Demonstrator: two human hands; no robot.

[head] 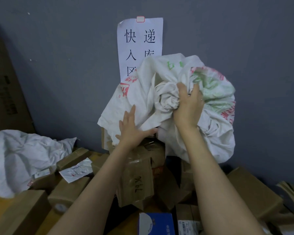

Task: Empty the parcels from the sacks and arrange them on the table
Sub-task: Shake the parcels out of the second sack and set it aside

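Observation:
A crumpled white woven sack (215,102) with red and green print is bunched up against the grey wall above the parcel pile. My right hand (188,107) grips a twisted wad of its cloth. My left hand (131,128) lies flat with spread fingers on the sack's lower left fold, just above a tall brown taped parcel (137,177) with black marker writing. Brown cardboard parcels (68,189) cover the table below both arms.
Another white sack (20,155) lies slack at the left on the parcels. A large cardboard box (5,92) leans at the far left. A paper sign (139,43) hangs on the wall. A blue and white box (156,223) sits at the bottom, more boxes (251,192) at right.

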